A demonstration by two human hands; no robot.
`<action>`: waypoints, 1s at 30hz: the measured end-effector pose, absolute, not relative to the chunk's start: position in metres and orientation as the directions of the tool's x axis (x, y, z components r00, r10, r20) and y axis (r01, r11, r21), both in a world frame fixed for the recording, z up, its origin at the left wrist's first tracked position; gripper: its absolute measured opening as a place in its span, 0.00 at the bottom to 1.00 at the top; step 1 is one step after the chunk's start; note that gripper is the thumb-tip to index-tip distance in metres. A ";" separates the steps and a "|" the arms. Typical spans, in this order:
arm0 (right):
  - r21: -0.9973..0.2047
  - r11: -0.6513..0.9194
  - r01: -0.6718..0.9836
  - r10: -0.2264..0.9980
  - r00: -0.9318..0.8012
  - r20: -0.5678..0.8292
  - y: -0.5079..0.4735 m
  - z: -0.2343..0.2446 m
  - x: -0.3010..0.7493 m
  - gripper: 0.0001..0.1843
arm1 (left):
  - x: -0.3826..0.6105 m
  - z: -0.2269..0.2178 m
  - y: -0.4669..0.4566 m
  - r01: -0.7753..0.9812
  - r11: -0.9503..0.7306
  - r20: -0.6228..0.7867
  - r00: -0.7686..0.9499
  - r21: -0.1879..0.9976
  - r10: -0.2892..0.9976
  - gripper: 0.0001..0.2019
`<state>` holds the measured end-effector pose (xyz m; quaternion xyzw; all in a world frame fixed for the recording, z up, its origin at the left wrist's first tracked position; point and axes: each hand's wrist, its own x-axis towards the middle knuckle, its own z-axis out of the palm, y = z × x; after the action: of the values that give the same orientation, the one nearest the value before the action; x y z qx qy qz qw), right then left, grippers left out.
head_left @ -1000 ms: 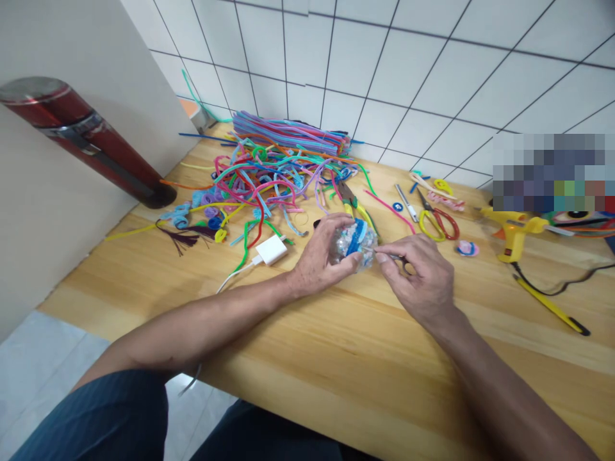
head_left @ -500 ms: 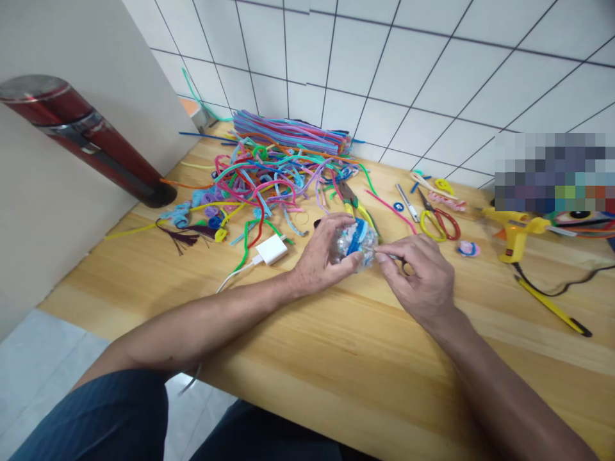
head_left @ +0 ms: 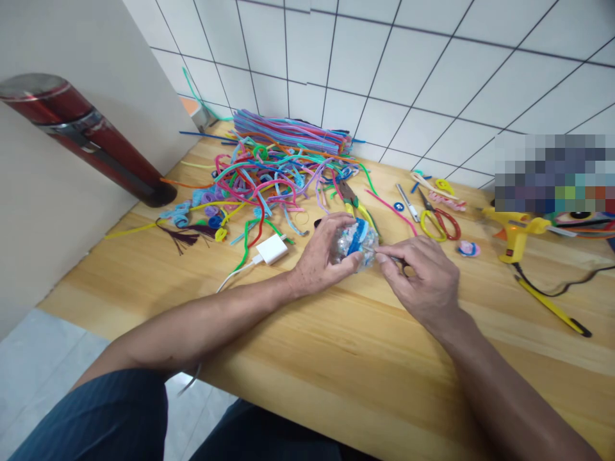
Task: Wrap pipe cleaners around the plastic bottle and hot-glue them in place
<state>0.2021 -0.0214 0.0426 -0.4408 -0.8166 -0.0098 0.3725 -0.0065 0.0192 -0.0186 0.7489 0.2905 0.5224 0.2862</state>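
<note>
My left hand [head_left: 321, 256] grips a small clear crinkled ball [head_left: 353, 244] wrapped with blue and white pipe cleaner, held just above the wooden table [head_left: 336, 346]. My right hand [head_left: 423, 275] is closed in a pinch against the ball's right side, holding a thin end that I cannot make out. Behind the ball lies a pair of yellow-handled pliers [head_left: 355, 205].
A heap of coloured pipe cleaners [head_left: 278, 166] fills the back of the table. A white charger [head_left: 271, 249] with cable lies left of my hands. Scissors [head_left: 437, 221], a yellow glue gun [head_left: 514, 234] with its cord and a red cylinder [head_left: 91, 141] stand around.
</note>
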 end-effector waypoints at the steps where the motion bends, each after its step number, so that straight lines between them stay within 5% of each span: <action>1: -0.309 0.612 0.728 0.713 -0.340 0.613 -0.022 0.043 0.202 0.06 | -0.007 -0.019 0.019 0.134 -0.670 0.619 0.285 0.730 0.732 0.25; 30: -0.540 0.503 0.675 0.837 -0.225 0.499 -0.023 0.047 0.203 0.04 | -0.007 -0.019 0.019 0.137 -0.684 0.632 0.288 0.716 0.719 0.24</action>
<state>0.2034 -0.0232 0.0474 -0.4873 -0.7756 0.1048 0.3874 -0.0071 0.0193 -0.0188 0.7529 0.2842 0.5247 0.2775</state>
